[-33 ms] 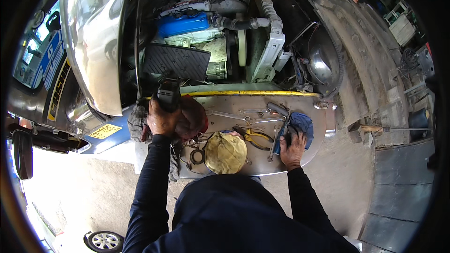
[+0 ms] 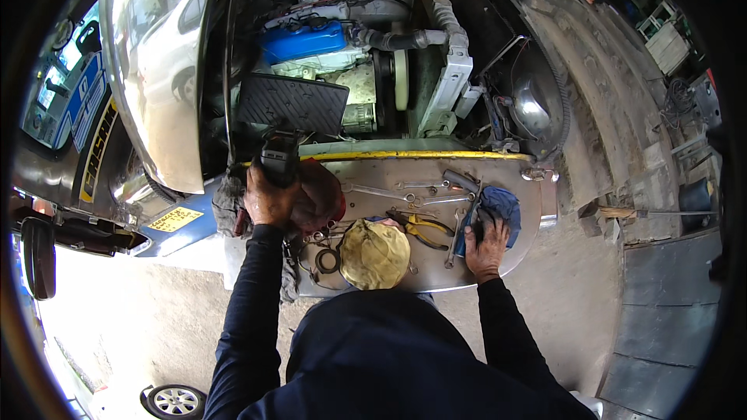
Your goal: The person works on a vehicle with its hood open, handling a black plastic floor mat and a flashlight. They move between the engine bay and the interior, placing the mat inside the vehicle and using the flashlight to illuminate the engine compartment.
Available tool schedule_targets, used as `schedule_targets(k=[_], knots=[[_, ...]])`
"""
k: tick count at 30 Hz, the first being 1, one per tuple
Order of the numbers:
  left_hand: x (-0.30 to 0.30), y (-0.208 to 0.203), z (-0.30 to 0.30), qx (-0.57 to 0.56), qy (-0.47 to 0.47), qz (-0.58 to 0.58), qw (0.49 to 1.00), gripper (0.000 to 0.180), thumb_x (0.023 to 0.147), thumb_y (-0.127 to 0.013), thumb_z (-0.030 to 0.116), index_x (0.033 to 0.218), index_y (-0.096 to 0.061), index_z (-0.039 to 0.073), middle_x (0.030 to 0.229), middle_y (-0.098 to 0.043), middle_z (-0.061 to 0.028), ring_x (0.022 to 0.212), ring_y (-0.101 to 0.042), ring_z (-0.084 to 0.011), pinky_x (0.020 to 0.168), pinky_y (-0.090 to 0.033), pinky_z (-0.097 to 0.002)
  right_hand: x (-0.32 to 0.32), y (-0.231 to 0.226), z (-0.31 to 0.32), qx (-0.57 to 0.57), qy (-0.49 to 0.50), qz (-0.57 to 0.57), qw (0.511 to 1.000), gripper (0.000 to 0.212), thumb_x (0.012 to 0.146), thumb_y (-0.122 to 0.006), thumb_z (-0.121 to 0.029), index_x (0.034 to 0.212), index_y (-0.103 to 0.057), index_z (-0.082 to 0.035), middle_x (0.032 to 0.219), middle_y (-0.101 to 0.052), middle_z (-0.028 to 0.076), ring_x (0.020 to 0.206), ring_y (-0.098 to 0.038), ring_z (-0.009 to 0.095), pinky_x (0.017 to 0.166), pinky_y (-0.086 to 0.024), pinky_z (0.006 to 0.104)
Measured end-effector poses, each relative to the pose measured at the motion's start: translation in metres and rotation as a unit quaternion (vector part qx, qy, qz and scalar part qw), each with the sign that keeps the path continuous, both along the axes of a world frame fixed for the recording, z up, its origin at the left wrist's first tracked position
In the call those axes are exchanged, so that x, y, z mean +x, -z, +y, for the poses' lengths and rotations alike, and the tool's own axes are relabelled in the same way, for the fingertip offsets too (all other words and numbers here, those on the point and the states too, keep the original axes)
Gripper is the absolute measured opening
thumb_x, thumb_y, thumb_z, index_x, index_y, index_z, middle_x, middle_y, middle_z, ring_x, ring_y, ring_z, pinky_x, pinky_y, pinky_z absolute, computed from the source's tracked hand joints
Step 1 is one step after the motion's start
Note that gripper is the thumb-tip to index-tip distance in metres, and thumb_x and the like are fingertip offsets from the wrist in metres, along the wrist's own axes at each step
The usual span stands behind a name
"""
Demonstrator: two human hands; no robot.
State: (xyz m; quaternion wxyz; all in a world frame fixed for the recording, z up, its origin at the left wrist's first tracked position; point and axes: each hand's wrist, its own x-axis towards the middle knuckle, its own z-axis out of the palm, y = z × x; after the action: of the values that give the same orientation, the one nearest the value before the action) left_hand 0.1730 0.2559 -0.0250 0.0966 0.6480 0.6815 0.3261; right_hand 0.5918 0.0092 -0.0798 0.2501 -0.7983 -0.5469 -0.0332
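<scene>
A dark, boxy black handheld device [image 2: 278, 157] stands upright in the person's left hand [image 2: 268, 201], at the front edge of an open engine bay, just left of a red rag [image 2: 323, 194]. The fingers are wrapped closed around its lower body, so the top faces the engine; it looks matte with a rounded upper end, though finer detail is too small to tell. Held this way it seems aimed at the parts below the raised hood.

The right hand [image 2: 486, 241] lies flat, palm down and fingers spread, on a blue cloth [image 2: 502, 206], apparently bracing; it grips nothing that shows.

Both hands work over a grey metal panel [image 2: 405, 167] that serves as a bench, laid across the car's front with a yellow strip along its far edge. Spread on it within reach are silver spanners [image 2: 381, 191], yellow-handled pliers [image 2: 424, 225], a black rubber ring [image 2: 327, 260] and a crumpled yellow cap [image 2: 375, 253].

Beyond lie a blue engine cover [image 2: 303, 40], a ribbed black plastic cover [image 2: 292, 103] and a grey hose [image 2: 440, 8]. A wheel [image 2: 175, 400] sits on the floor at lower left.
</scene>
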Motion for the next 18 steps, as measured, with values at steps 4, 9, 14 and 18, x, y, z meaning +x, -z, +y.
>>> schedule_targets(k=[4,9,14,18], knots=[[0.0,0.001,0.002,-0.001,0.002,0.008,1.0,0.091,0.071,-0.09,0.041,0.146,-0.052,0.005,0.13,-0.066,-0.0212,0.116,-0.068,-0.0458,0.094,-0.058,-0.0553,0.0,0.0,0.004,-0.003,0.005,-0.004,1.0,0.058,0.095,-0.07,-0.045,0.141,-0.063,-0.01,0.134,-0.056,0.022,0.127,-0.05,0.049,0.115,-0.034,0.0615],[0.005,0.001,0.007,0.031,0.001,0.017,0.999,0.09,0.072,-0.09,0.04,0.146,-0.052,0.005,0.129,-0.066,-0.0207,0.114,-0.069,-0.0458,0.094,-0.058,-0.0554,0.004,0.002,0.012,0.006,0.0,0.001,1.0,0.058,0.095,-0.071,-0.045,0.141,-0.064,-0.011,0.137,-0.056,0.022,0.129,-0.049,0.05,0.115,-0.034,0.0618],[0.004,0.001,0.009,0.032,0.0,0.006,0.999,0.09,0.072,-0.09,0.039,0.146,-0.052,0.005,0.129,-0.065,-0.0207,0.115,-0.069,-0.0456,0.094,-0.058,-0.0554,0.004,0.001,0.013,-0.011,0.012,0.003,1.0,0.057,0.095,-0.071,-0.044,0.14,-0.064,-0.011,0.138,-0.056,0.021,0.13,-0.049,0.049,0.116,-0.034,0.061],[0.005,0.001,0.011,0.024,0.001,0.008,1.0,0.089,0.072,-0.09,0.04,0.145,-0.052,0.005,0.13,-0.065,-0.0207,0.115,-0.068,-0.0456,0.094,-0.058,-0.0556,0.003,-0.003,0.016,-0.004,0.004,0.011,1.0,0.057,0.094,-0.071,-0.044,0.14,-0.064,-0.011,0.138,-0.056,0.02,0.13,-0.049,0.048,0.117,-0.034,0.0598]])
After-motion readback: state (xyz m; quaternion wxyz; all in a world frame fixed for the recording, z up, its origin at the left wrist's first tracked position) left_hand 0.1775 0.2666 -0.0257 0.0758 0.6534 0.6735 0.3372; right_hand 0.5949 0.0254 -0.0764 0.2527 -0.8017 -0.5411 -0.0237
